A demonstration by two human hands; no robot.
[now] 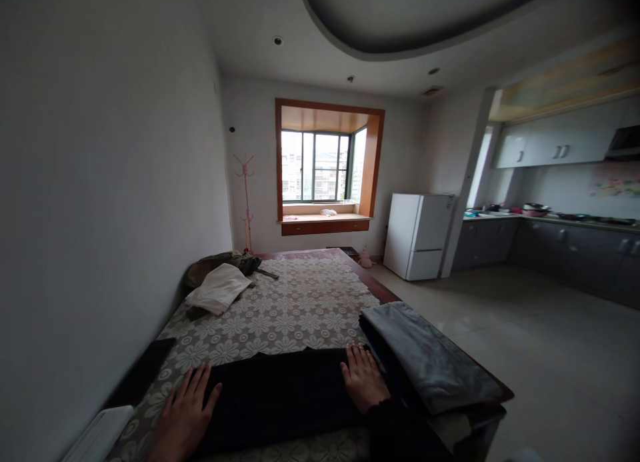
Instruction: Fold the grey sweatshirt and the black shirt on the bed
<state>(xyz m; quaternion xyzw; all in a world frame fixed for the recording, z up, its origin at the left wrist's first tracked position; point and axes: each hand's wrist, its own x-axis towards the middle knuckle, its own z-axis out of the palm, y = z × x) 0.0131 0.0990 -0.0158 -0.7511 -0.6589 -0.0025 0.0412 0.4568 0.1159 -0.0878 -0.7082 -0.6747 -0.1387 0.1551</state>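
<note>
A dark folded garment [280,395] lies flat across the near part of the table; its exact kind I cannot make out. My left hand [187,409] rests at its left end, fingers stretched out and apart. At the right end my right hand [364,379] lies flat on the cloth, fingers extended. Neither hand grips anything. Just right of my right hand is a stack of folded clothes, with a grey garment [430,355] on top and darker cloth beneath it.
A floral lace tablecloth [300,302] covers the wooden table. A white cloth [220,289] and a dark green bag-like bundle [245,261] lie by the left wall. A white box-like object [103,432] sits near left. Beyond stand a pink coat rack [247,202] and a white fridge [417,235].
</note>
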